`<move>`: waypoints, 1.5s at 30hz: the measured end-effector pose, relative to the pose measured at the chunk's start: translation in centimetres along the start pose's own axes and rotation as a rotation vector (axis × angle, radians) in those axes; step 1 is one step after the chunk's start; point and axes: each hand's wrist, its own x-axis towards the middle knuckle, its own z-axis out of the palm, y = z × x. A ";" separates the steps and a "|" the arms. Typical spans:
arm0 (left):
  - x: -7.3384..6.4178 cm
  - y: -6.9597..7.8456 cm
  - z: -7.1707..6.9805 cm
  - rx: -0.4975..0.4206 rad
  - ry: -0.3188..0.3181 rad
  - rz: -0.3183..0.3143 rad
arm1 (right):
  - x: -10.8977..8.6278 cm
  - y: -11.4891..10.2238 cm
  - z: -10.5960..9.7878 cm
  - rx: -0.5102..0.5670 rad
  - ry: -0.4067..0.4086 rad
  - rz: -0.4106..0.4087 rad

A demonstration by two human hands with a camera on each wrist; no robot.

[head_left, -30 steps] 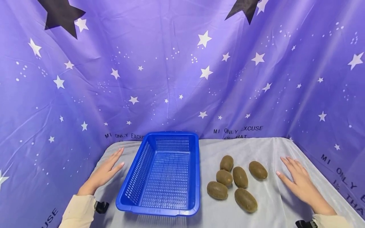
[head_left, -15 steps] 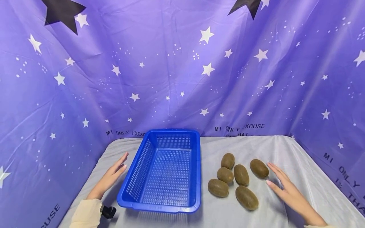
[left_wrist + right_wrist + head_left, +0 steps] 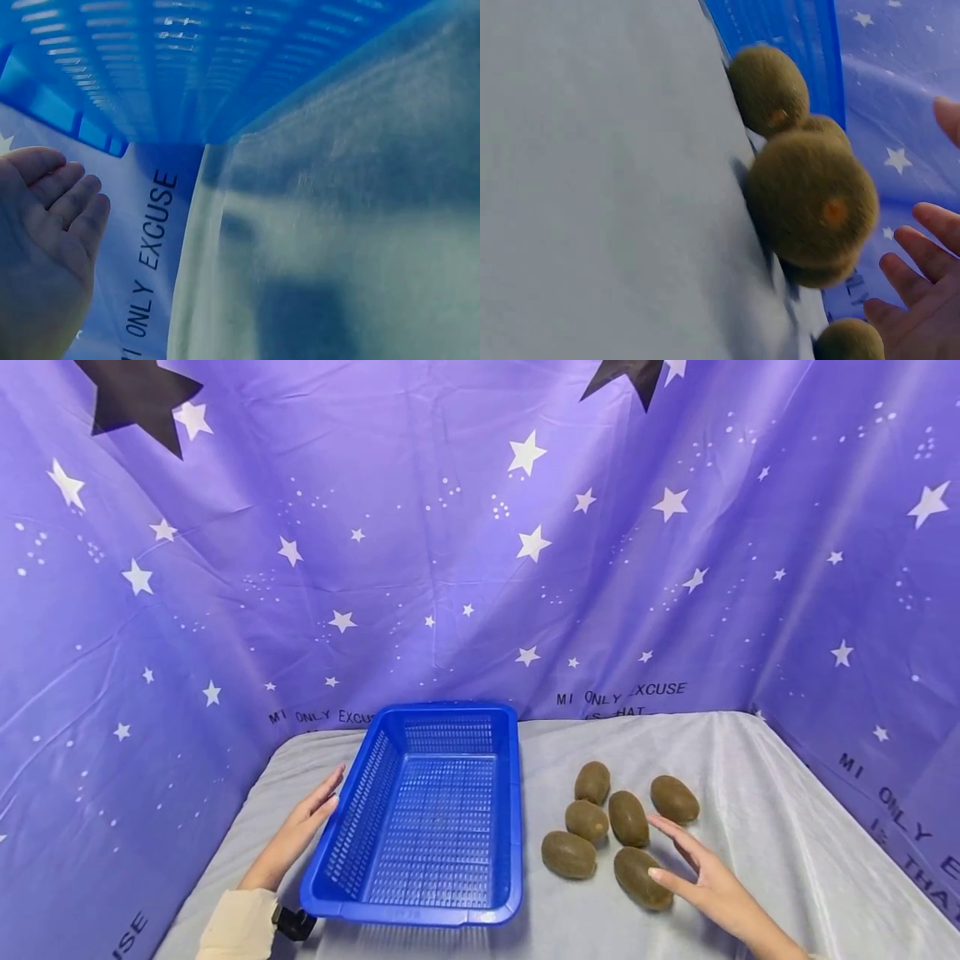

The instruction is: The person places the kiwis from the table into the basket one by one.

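Several brown fuzzy kiwifruit lie on the grey cloth to the right of a blue perforated plastic basket (image 3: 408, 911). My right hand (image 3: 708, 881), fingers spread, is over the nearest kiwifruit (image 3: 637, 872); the thumb overlaps its right end in the head view, and no grip shows. In the right wrist view that kiwifruit (image 3: 810, 199) appears large, apart from the fingers. The farthest-right kiwifruit (image 3: 674, 799) lies just beyond my fingertips. My left hand (image 3: 298, 828) is at the basket's left side with straight fingers; whether it touches the rim I cannot tell. The basket holds nothing.
A grey cloth (image 3: 720, 760) covers the table. Purple curtains (image 3: 450, 527) with stars and lettering hang behind and on both sides. A dark wrist device (image 3: 294, 923) sits on my left wrist, beside the basket's near left corner.
My right hand has moved left from the table's right side to the nearest kiwifruit. The left hand has come right, closer to the basket. Basket and kiwifruit stay in place.
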 end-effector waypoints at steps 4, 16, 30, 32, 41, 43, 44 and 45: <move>0.1 -0.1 0.5 -0.027 -0.027 -0.050 | -0.1 0.1 0.6 0.061 -0.035 0.024; 0.6 -0.3 0.7 -0.084 -0.020 0.005 | -0.5 0.9 1.4 0.204 -0.061 0.031; 0.4 -0.6 0.9 -0.118 -0.004 0.050 | -0.6 1.5 2.0 0.166 -0.055 0.093; 0.4 -0.7 0.9 -0.124 -0.001 0.055 | -0.6 1.6 2.0 0.162 -0.053 0.103; 0.3 -0.9 1.1 -0.130 0.008 0.063 | -0.6 1.7 2.1 0.148 -0.036 0.135; 0.3 -1.0 1.1 -0.130 0.008 0.064 | -0.6 1.7 2.1 0.140 -0.030 0.138; 0.3 -1.0 1.1 -0.132 0.009 0.065 | -0.6 1.7 2.1 0.134 -0.027 0.135; 0.3 -1.0 1.1 -0.133 0.010 0.068 | -0.6 1.6 2.1 0.130 -0.025 0.138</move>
